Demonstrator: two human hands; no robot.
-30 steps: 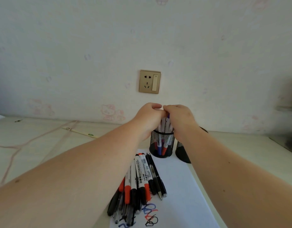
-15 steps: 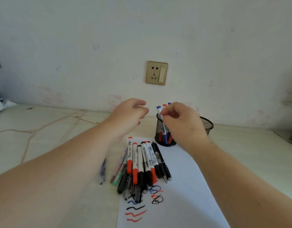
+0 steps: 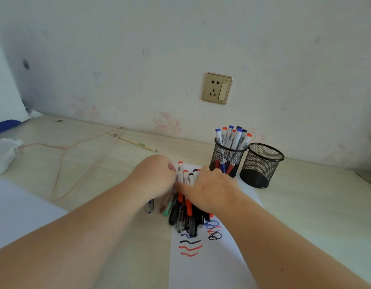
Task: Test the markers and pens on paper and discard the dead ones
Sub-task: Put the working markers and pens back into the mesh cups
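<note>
A pile of markers and pens (image 3: 185,213) lies on the top of a white paper sheet (image 3: 211,265), which carries blue, black and red test scribbles (image 3: 189,248). My left hand (image 3: 155,176) closes on the pile from its left side, fingers curled against the marker barrels. My right hand (image 3: 211,189) lies over the pile's right part with its thumb stretched across the markers and its fingers curled down over them. Behind them a black mesh cup (image 3: 227,161) holds several capped markers (image 3: 232,138) upright. A second mesh cup (image 3: 261,165) to its right stands empty.
One blue pen (image 3: 150,205) lies apart, left of the pile. A thin cord (image 3: 61,155) and a pencil (image 3: 136,143) lie on the desk at the back left. Another white sheet (image 3: 17,209) sits at the left edge, a wall socket (image 3: 217,88) above the cups.
Both hands have left the marker-filled cup, come down toward me and closed on the pile lying on the paper. The camera has tilted down.
</note>
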